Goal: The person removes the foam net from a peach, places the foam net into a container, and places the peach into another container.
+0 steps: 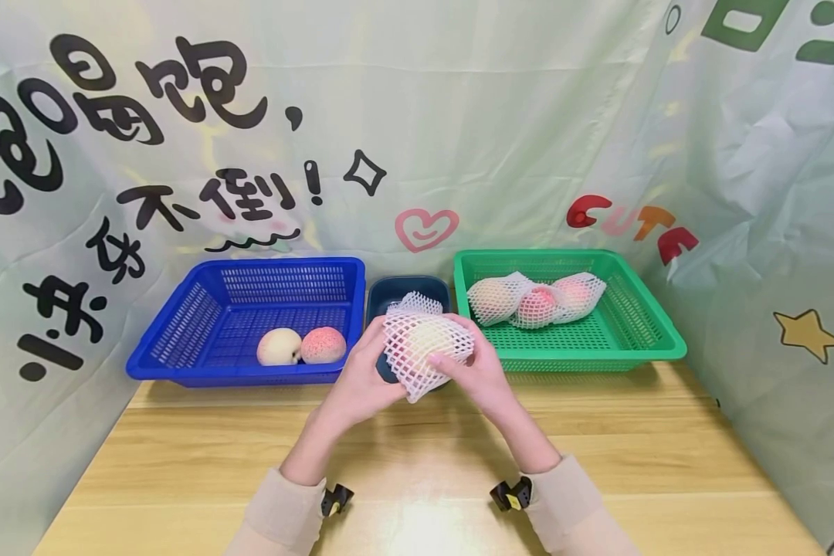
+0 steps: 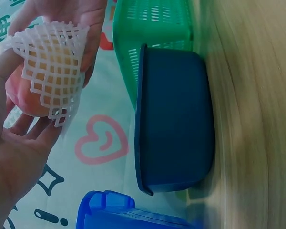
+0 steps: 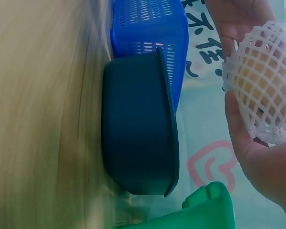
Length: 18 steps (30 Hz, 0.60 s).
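Observation:
Both hands hold a peach point(image 2: 28, 95) partly covered by a white foam net point(image 1: 424, 351), raised over the dark blue bin. My left hand point(image 1: 363, 380) curls round it from the left. From the other side my right hand point(image 1: 483, 374) grips it, the thumb lying across the netting. In the left wrist view, pink peach skin shows outside the mesh, while the right wrist view has the net point(image 3: 264, 83) wrapped over a pale side. Part of the net stands up loosely beyond the fruit.
Two bare peaches point(image 1: 323, 345) lie in the blue basket point(image 1: 243, 378) at left. The green basket point(image 1: 570, 359) at right holds three netted peaches point(image 1: 537, 306). Between them stands the dark blue bin point(image 2: 174, 119), mostly hidden by the hands in the head view. All rest on a wooden table point(image 1: 417, 463) before a printed cloth.

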Motion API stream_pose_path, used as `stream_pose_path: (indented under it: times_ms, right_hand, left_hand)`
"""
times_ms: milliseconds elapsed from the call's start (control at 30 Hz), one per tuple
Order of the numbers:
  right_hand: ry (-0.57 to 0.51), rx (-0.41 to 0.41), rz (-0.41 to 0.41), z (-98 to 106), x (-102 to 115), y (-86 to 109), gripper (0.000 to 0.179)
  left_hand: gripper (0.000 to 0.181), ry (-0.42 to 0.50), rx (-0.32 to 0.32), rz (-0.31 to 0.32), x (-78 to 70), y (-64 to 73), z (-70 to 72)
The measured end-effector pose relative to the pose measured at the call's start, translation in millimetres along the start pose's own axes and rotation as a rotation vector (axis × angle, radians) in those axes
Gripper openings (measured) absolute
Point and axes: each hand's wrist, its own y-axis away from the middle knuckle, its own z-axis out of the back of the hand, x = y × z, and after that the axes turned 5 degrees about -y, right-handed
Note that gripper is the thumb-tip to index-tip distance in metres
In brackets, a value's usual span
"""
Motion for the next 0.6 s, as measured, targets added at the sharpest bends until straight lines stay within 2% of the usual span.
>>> stream_pose_path:
  times_ms: [233, 600]
  right_hand:
    - [0.013, 0.009, -0.007, 1.0, 0.3, 0.3, 0.067]
    - [-0.002, -0.032, 0.001, 1.5, 3.2, 0.7, 0.055]
  left_hand:
    - [0.076, -0.004, 0.018, 0.025, -1.1, 0.5, 1.1]
    - [0.089, 0.045, -0.025, 0.031, 0.1, 1.9, 0.6]
